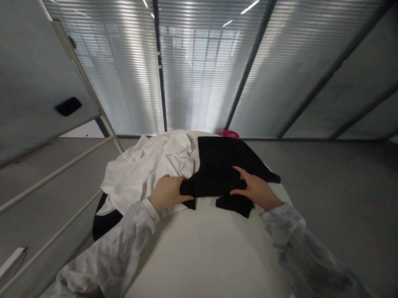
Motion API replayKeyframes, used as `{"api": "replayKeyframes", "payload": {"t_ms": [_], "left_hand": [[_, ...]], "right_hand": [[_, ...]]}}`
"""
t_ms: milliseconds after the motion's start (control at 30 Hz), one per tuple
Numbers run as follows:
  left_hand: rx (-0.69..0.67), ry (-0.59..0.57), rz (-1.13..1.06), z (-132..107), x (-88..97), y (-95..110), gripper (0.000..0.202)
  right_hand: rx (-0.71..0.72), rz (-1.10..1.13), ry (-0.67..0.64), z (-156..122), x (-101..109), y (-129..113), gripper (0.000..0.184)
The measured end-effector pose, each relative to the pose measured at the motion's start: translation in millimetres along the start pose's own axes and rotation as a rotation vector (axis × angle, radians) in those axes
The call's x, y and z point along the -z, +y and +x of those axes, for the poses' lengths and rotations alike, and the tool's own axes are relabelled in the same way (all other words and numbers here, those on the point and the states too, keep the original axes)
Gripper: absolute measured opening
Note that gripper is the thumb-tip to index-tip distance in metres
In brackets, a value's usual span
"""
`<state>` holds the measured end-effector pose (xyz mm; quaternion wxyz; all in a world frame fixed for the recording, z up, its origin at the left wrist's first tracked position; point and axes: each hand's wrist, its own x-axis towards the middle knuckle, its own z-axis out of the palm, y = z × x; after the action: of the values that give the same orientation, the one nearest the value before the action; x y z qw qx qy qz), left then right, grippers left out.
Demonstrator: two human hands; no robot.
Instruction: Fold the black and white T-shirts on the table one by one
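A black garment (219,159) lies partly folded on the white table (206,254); its exact kind does not show. My left hand (169,192) grips its left end, with the thumb on the near side. On the right, my right hand (253,190) holds the near fold between thumb and fingers. A black flap (236,204) of cloth sticks out below that fold, toward me. Just left of the black garment, a crumpled white cloth (153,162) is spread beside and behind my left hand.
More dark fabric (105,221) hangs at the table's left edge, under the white cloth. A pink object (229,134) shows at the far edge. Pale metal rails (51,177) stand on the left; a ribbed translucent wall (195,70) rises behind.
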<state>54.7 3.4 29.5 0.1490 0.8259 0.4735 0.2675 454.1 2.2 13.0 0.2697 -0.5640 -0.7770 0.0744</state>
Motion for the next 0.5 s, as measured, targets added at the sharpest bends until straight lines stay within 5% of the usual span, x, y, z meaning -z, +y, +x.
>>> {"api": "replayKeyframes", "payload": {"t_ms": [100, 200, 333, 500], "left_hand": [[-0.069, -0.13, 0.141, -2.2, 5.7, 15.6, 0.006], [-0.19, -0.183, 0.064, -2.6, 27.5, 36.9, 0.004], [-0.363, -0.211, -0.352, -1.9, 78.1, 55.5, 0.014], [-0.088, -0.005, -0.911, 4.7, 138.0, 41.6, 0.037]], "right_hand": [[0.063, -0.067, -0.164, -13.5, 0.6, 7.8, 0.066], [0.168, -0.084, -0.239, -17.6, 6.5, -1.2, 0.046], [0.251, 0.074, -0.25, -12.9, 36.9, -32.4, 0.037], [0.022, 0.471, -0.007, 19.0, 94.0, -78.6, 0.042]]}}
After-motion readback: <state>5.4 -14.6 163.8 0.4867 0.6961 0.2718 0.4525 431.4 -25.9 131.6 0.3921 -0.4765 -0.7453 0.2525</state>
